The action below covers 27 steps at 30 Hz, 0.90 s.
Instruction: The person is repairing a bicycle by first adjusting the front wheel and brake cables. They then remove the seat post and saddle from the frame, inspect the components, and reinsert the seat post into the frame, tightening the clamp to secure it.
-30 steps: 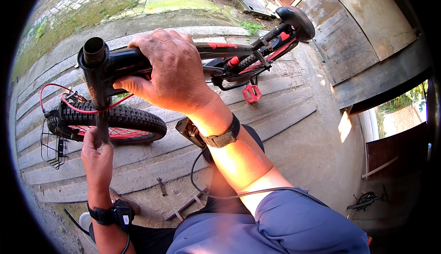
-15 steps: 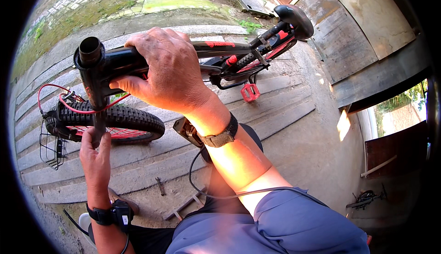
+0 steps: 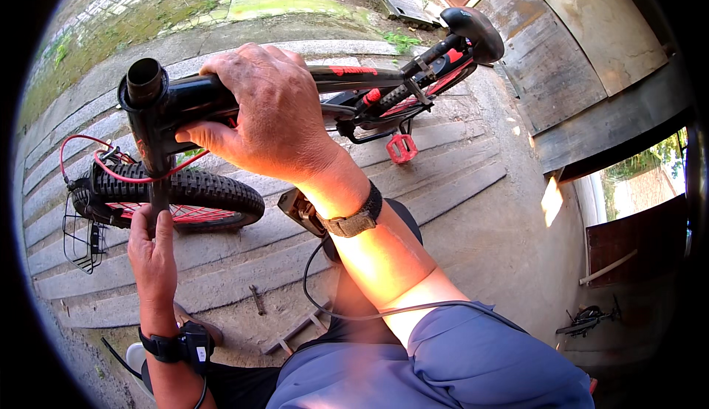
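Observation:
A black bicycle frame (image 3: 354,76) with red lettering stretches from the left toward the far right. My right hand (image 3: 262,110) is closed over its top tube, just behind the open-topped head tube (image 3: 144,84). Lower down, a dark metal tube (image 3: 159,191) extends below the head tube. My left hand (image 3: 153,250) grips the bottom of that tube between thumb and fingers; its lower end is hidden by them. Behind the tube lies a knobby front wheel (image 3: 214,195) with red spokes. A red cable (image 3: 133,180) loops around the tube's front.
The black saddle (image 3: 476,32) and red pedal (image 3: 402,149) are farther right. A wire basket-like rack (image 3: 83,239) is by the wheel. Concrete strips (image 3: 443,195) cover the ground. A metal frame piece (image 3: 295,331) lies near my legs; weathered panels (image 3: 554,62) stand at right.
My left thumb has shifted slightly left and up along the dark tube. My right hand and the bicycle frame look unmoved.

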Tool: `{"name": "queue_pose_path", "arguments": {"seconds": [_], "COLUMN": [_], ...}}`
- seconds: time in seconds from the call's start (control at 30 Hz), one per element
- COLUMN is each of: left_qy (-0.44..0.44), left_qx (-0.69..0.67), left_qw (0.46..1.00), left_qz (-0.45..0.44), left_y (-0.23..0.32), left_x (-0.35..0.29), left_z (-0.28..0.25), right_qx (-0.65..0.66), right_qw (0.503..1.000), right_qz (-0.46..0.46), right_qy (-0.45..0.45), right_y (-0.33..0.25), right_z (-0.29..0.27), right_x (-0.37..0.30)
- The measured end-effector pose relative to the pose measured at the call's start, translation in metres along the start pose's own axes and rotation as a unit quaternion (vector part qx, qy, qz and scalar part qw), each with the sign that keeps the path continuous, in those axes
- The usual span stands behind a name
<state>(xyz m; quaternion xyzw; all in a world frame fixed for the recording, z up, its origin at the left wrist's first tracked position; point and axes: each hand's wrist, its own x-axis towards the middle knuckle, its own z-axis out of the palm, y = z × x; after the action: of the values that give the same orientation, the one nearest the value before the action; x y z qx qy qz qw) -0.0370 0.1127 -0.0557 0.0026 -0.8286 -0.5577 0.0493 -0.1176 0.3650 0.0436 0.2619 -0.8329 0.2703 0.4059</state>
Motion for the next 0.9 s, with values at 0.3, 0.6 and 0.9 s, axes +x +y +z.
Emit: {"name": "queue_pose_path", "arguments": {"seconds": [0.3,0.6,0.9], "left_qy": [0.002,0.005,-0.001], "left_qx": [0.014,0.015,0.024], "left_qw": [1.0,1.0,1.0], "left_qz": [0.02,0.018,0.013], "left_y": [0.0,0.0026,0.0072], "left_x": [0.0002,-0.0005,-0.0013], "left_z": [0.0005,0.0014,0.0019], "right_qx": [0.003,0.005,-0.002], "right_qw": [1.0,1.0,1.0], "right_qz": [-0.001,-0.005,-0.004], "right_qy": [-0.001,-0.001,-0.004], "right_y": [-0.0001,0.0003,0.0006], "right_z": [0.0001,-0.0003,-0.0007], "right_x": [0.0004,0.0006,0.0]}}
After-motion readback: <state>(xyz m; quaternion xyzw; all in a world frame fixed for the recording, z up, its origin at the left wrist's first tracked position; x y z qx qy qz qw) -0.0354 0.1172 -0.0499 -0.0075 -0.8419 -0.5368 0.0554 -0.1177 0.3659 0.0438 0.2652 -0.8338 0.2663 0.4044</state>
